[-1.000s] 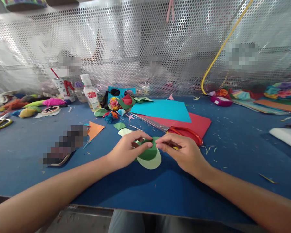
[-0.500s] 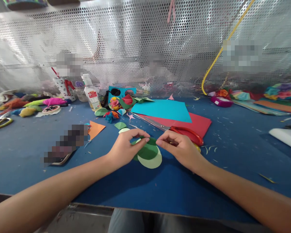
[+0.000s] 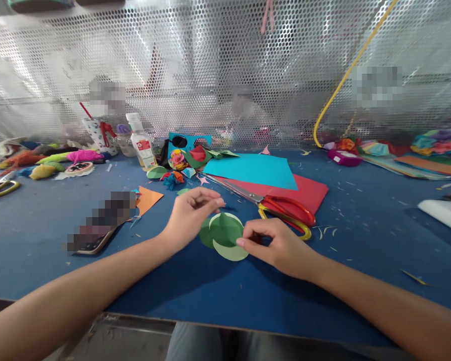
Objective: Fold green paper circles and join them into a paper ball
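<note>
Overlapping paper circles lie in front of me: a dark green paper circle [image 3: 227,231] on top, a pale green paper circle [image 3: 231,253] below it and another green paper circle [image 3: 205,234] at the left. My right hand [image 3: 280,248] pinches the right edge of the dark green circle between thumb and finger. Just above the circles, my left hand [image 3: 191,215] has its thumb and fingertips pressed together; what they hold, if anything, does not show. Partly hidden behind that hand is a green paper piece [image 3: 183,191].
Large scissors [image 3: 285,210] with red and yellow handles lie beyond my right hand, near blue paper [image 3: 251,170] and red paper [image 3: 311,193]. To the left are a phone [image 3: 97,230], orange paper [image 3: 150,199] and a glue bottle [image 3: 141,145]. A perforated metal panel [image 3: 210,65] stands behind.
My left hand has moved up and left, off the dark green circle. My right hand has moved down to its right edge. More of the circles and the yellow scissor handle shows.
</note>
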`<move>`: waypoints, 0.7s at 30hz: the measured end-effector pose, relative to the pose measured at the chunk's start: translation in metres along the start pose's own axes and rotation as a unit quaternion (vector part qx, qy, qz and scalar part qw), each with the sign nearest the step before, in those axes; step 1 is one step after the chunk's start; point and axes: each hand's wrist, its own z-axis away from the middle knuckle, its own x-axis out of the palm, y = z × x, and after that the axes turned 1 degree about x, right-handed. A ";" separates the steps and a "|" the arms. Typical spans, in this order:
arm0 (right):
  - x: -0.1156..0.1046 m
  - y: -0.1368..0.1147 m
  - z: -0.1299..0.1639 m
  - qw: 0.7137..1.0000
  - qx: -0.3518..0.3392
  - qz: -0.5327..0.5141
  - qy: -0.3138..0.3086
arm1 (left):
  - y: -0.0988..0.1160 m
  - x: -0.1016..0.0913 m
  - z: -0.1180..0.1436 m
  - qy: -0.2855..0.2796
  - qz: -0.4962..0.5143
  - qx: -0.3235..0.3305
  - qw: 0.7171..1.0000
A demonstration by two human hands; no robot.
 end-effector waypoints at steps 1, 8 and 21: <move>0.000 -0.001 0.001 1.000 -0.007 0.005 0.006 | 0.000 -0.003 -0.003 0.027 0.000 0.013 1.000; -0.001 0.000 -0.004 0.997 0.037 -0.042 0.051 | 0.000 0.001 0.000 -0.095 -0.024 -0.028 0.995; 0.000 0.002 -0.005 0.995 0.071 -0.059 0.045 | 0.001 0.003 0.004 -0.139 -0.038 -0.038 0.989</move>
